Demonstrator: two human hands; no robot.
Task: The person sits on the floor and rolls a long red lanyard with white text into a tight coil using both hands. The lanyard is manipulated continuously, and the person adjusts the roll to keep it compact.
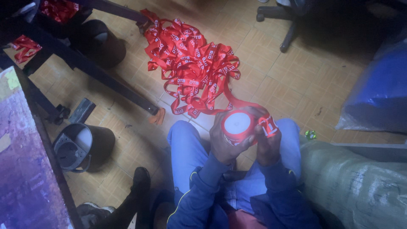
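Seen from above, the person sits with blue-trousered knees apart and both hands raised together over the lap, closed around a roll of red ribbon point(238, 126) whose pale round face is turned up toward the camera. The left hand point(224, 143) cups the roll from the left and underneath, fingers wrapped on its rim; the right hand point(266, 142) presses in from the right, and a printed length of ribbon crosses its fingers, though in this dim light it is hard to tell just how the fingertips pinch it. From the roll a strand of ribbon runs up and away to a loose pile of red printed ribbon point(190, 63) heaped on the tan tiled floor point(296, 80), far from the knees and a little left of centre. On the left stands a dark metal frame point(106, 78) with a black bucket point(80, 146) near its foot, just beside the edge of a purplish table top point(21, 169). More red ribbon hangs on the frame at far left point(25, 46). To the right lie a blue plastic-wrapped bundle point(381, 89) and, nearer, a greyish woven sack point(356, 186). The base of a wheeled chair point(284, 21) shows at the far edge.
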